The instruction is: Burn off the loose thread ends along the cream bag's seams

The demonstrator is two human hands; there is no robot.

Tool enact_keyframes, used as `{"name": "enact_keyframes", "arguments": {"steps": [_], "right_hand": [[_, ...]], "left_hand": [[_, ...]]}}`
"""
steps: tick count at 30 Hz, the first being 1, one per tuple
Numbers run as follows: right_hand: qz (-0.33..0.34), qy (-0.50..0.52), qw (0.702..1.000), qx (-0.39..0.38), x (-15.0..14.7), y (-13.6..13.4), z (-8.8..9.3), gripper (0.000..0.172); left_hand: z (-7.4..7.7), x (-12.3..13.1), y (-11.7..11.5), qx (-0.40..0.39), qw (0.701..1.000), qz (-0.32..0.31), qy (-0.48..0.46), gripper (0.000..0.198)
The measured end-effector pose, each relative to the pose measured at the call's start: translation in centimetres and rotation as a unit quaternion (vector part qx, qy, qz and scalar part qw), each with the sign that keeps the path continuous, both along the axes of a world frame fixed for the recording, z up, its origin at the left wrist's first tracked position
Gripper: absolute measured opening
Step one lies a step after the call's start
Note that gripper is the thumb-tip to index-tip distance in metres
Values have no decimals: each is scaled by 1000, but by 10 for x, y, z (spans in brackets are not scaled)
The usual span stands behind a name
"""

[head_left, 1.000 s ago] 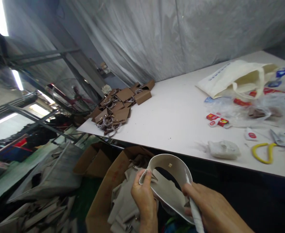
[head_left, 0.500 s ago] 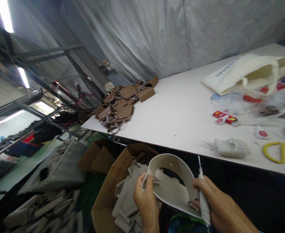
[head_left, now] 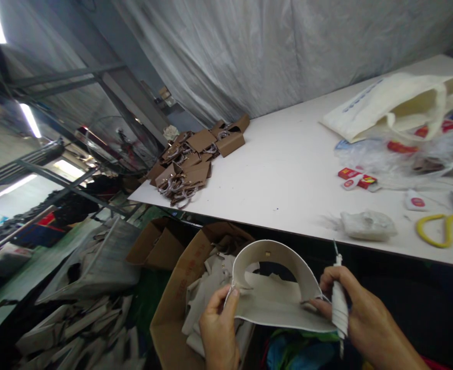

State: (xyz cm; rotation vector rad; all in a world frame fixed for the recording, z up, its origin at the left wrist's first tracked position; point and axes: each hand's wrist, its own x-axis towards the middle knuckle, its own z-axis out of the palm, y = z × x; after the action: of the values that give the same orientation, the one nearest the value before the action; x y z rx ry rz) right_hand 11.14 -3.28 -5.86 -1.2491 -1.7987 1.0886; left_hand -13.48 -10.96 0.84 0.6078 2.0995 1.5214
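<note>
Here, a carton (head_left: 175, 294) holds beige pieces (head_left: 200, 302); left grip (head_left: 220, 329) pinches a panel (head_left: 270, 302), right grip (head_left: 359, 308) a tool (head_left: 339, 307).

Curved piece (head_left: 272, 306): pale greige, whitish edge. Wrapped tool (head_left: 339, 306): white. Carton (head_left: 174, 306): brown, red markings (head_left: 191, 268). Boxed pieces (head_left: 197, 306): light grey-beige. Table (head_left: 257, 180): plain white. Heaped pieces (head_left: 201, 140): mid-brown. Tote bag (head_left: 369, 111): cream, blue lettering (head_left: 361, 96). Cutters (head_left: 449, 230): yellow handle, grey metal. Small packet (head_left: 367, 181): red with yellow. Hanging sheet (head_left: 249, 61): streaky silvery grey.

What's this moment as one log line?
left hand: pinching beige panel | right hand: holding white-wrapped thin-tipped tool, touching panel | cardboard carton: beige pieces inside
</note>
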Motion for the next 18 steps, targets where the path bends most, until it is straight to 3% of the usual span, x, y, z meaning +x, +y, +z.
{"name": "enact_keyframes", "arguments": {"steps": [9, 14, 18], "right_hand": [[-19, -3, 1000, 2, -1, -6, 3, 22], [-30, 24, 999, 18, -3, -10, 8, 21], [-12, 61, 998, -17, -4, -14, 13, 20]], "left_hand": [[-10, -14, -12, -16, 998, -2, 55, 46], [-13, -14, -17, -4, 1000, -15, 25, 48], [-18, -20, -25, 13, 1000, -2, 28, 47]]}}
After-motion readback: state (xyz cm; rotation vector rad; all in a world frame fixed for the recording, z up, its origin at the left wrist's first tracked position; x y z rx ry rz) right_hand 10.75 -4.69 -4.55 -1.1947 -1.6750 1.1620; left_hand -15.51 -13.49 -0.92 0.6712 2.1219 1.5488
